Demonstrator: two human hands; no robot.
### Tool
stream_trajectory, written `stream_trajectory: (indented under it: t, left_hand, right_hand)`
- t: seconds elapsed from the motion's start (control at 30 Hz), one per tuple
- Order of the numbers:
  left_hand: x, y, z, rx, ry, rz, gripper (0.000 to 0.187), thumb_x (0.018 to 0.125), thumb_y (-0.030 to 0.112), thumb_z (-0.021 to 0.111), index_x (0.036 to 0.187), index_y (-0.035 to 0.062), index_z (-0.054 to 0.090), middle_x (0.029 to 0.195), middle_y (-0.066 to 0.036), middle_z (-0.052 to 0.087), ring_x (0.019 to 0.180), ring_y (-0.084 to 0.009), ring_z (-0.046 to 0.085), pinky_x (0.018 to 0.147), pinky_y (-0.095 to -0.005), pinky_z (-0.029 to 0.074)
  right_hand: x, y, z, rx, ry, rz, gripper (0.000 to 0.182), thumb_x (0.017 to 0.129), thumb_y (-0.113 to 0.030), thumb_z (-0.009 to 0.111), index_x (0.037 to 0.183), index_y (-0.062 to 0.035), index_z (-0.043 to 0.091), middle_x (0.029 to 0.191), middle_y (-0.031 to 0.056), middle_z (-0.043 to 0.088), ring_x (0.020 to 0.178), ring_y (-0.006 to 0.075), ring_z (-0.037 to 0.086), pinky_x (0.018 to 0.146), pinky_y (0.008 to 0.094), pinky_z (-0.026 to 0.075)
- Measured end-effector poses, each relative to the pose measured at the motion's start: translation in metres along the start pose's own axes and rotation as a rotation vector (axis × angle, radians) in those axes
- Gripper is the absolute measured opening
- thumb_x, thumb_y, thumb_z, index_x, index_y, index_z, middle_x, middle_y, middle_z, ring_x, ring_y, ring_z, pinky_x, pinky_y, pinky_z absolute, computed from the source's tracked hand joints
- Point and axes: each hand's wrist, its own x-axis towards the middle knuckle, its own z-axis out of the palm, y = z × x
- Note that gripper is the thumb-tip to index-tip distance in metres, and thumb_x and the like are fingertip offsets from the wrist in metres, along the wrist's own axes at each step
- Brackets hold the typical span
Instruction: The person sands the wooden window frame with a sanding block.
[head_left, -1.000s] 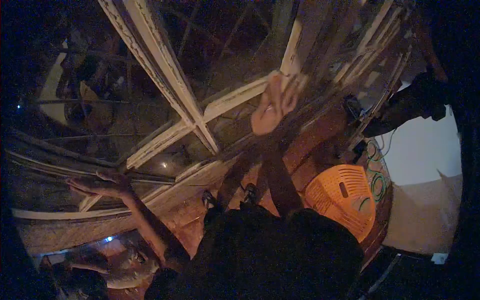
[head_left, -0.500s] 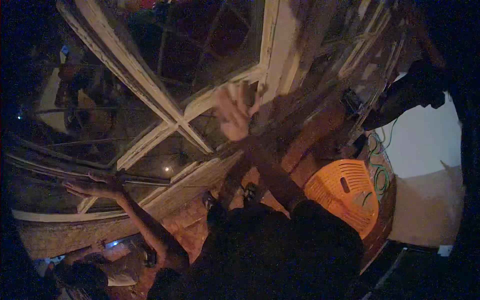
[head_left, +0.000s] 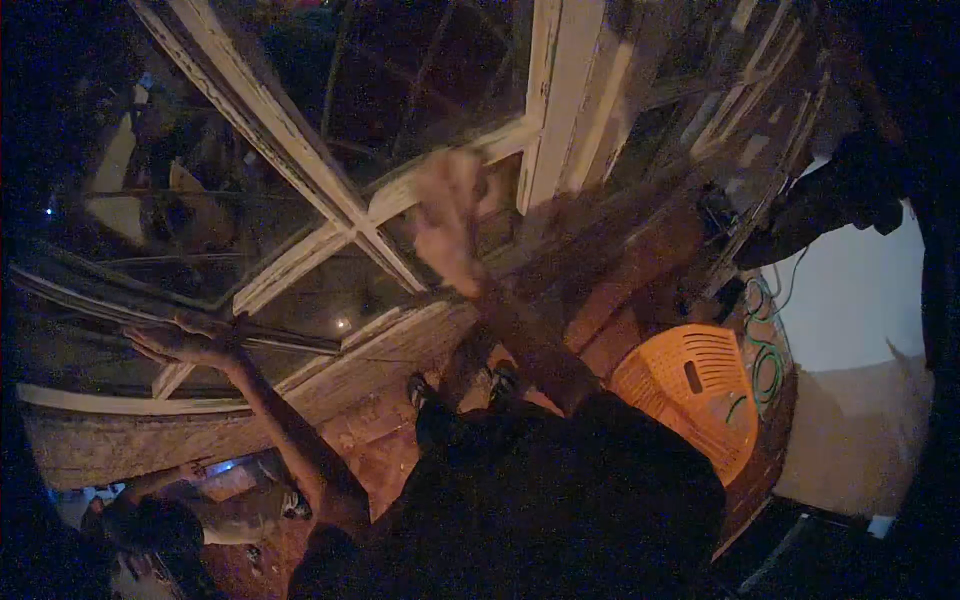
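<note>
My left hand [head_left: 185,345] reaches out at the left, fingers spread, beside the metal rails and the pale wooden frame. My right hand [head_left: 450,215] is raised in front of the worn, light-painted wooden lattice [head_left: 350,225]; it is blurred by motion and its fingers cannot be made out. Dark glass panes with reflections fill the spaces between the bars. A small light spot [head_left: 343,323] shines low in the glass. Whether the right hand touches the frame cannot be seen.
An orange slotted plastic basket [head_left: 690,395] stands on the reddish tiled floor at the right. Coiled green hose [head_left: 767,370] lies beyond it, near a white wall [head_left: 860,300]. Another person [head_left: 160,530] is at the lower left, and dark cloth [head_left: 830,205] hangs at the upper right.
My right hand has moved slightly left, and its spread fingers have become a blur. My left hand stays in nearly the same place. The other person at the lower left shows more, with an arm raised.
</note>
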Motion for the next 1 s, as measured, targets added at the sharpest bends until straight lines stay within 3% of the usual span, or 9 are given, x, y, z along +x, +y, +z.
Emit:
stream_trajectory:
  t: [0.13, 0.17, 0.27, 0.4, 0.53, 0.67, 0.77, 0.93, 1.0]
  left_hand:
    - [0.003, -0.007, 0.012, -0.009, 0.038, 0.073, 0.058, 0.099, 0.037, 0.042, 0.14, -0.0016, 0.029, 0.145, -0.024, 0.031, 0.133, -0.0419, 0.032, 0.109, -0.0561, 0.023]
    - [0.0, -0.015, 0.013, -0.014, 0.049, 0.092, 0.058, 0.098, 0.037, 0.042, 0.14, -0.0016, 0.029, 0.145, -0.024, 0.031, 0.133, -0.0419, 0.032, 0.11, -0.056, 0.023]
    - [0.002, -0.009, 0.003, -0.01, 0.063, 0.127, 0.059, 0.098, 0.037, 0.042, 0.141, -0.0018, 0.028, 0.145, -0.024, 0.031, 0.132, -0.0419, 0.032, 0.11, -0.0556, 0.022]
    - [0.008, 0.013, -0.005, -0.014, -0.086, -0.126, 0.062, 0.099, 0.04, 0.04, 0.143, -0.0022, 0.027, 0.146, -0.023, 0.03, 0.135, -0.0411, 0.028, 0.111, -0.054, 0.022]
    - [0.001, 0.005, -0.002, 0.009, -0.04, -0.121, 0.063, 0.099, 0.042, 0.038, 0.143, -0.0019, 0.026, 0.147, -0.023, 0.029, 0.136, -0.0409, 0.025, 0.111, -0.0534, 0.021]
    - [0.006, 0.01, -0.011, -0.083, -0.12, -0.16, 0.062, 0.099, 0.04, 0.039, 0.143, -0.001, 0.026, 0.148, -0.022, 0.029, 0.136, -0.0407, 0.025, 0.111, -0.0533, 0.02]
    - [-0.003, -0.007, -0.003, -0.088, -0.063, -0.057, 0.061, 0.099, 0.039, 0.04, 0.143, -0.0005, 0.027, 0.148, -0.02, 0.028, 0.136, -0.0404, 0.024, 0.111, -0.0529, 0.02]
    - [0.001, 0.004, -0.012, -0.066, -0.133, -0.142, 0.061, 0.099, 0.039, 0.04, 0.142, -0.0012, 0.029, 0.148, -0.022, 0.029, 0.135, -0.0408, 0.026, 0.109, -0.0531, 0.022]
    - [0.0, 0.0, -0.008, -0.091, -0.106, -0.116, 0.062, 0.098, 0.04, 0.041, 0.142, -0.0015, 0.029, 0.148, -0.023, 0.028, 0.135, -0.0409, 0.025, 0.109, -0.0532, 0.022]
  right_hand:
    - [-0.009, 0.016, 0.019, -0.198, 0.003, -0.347, 0.052, 0.092, -0.029, 0.057, 0.136, -0.0033, 0.047, 0.145, 0.0178, 0.038, 0.136, 0.0398, 0.027, 0.108, 0.0556, 0.023]
    - [-0.008, 0.03, 0.025, 0.147, 0.121, 0.011, 0.056, 0.089, -0.032, 0.06, 0.135, -0.0029, 0.048, 0.144, 0.0161, 0.041, 0.136, 0.0367, 0.029, 0.107, 0.0597, 0.019]
    - [0.001, 0.017, 0.019, 0.276, 0.26, 0.287, 0.06, 0.082, -0.034, 0.067, 0.131, -0.0024, 0.052, 0.139, 0.0129, 0.048, 0.134, 0.0322, 0.035, 0.105, 0.0638, 0.02]
    - [-0.012, 0.002, 0.011, -0.203, 0.059, -0.524, 0.053, 0.085, -0.028, 0.062, 0.129, 0.0009, 0.052, 0.14, 0.0158, 0.045, 0.134, 0.0369, 0.034, 0.11, 0.0522, 0.024]
    - [0.005, 0.006, 0.014, 0.299, 0.207, 0.181, 0.042, 0.08, -0.017, 0.064, 0.12, -0.0067, 0.06, 0.137, 0.0161, 0.048, 0.132, 0.0333, 0.036, 0.103, 0.0681, 0.014]
    - [-0.031, 0.004, 0.021, -0.262, -0.029, -0.438, 0.047, 0.074, -0.006, 0.067, 0.121, -0.0087, 0.06, 0.138, 0.0178, 0.047, 0.133, 0.0334, 0.035, 0.104, 0.0664, 0.016]
    - [-0.005, 0.022, 0.009, 0.147, 0.061, 0.016, 0.047, 0.076, -0.008, 0.067, 0.122, -0.0139, 0.06, 0.132, 0.0166, 0.052, 0.128, 0.0388, 0.038, 0.106, 0.0558, 0.025]
    - [-0.03, 0.001, 0.021, 0.305, 0.013, 0.227, 0.043, 0.08, -0.013, 0.065, 0.122, -0.0094, 0.06, 0.134, 0.017, 0.049, 0.132, 0.0387, 0.037, 0.106, 0.0533, 0.027]
    - [-0.023, 0.006, 0.016, 0.001, -0.007, -0.237, 0.037, 0.085, -0.017, 0.06, 0.12, -0.0052, 0.059, 0.134, 0.0179, 0.049, 0.133, 0.0389, 0.035, 0.106, 0.0511, 0.028]
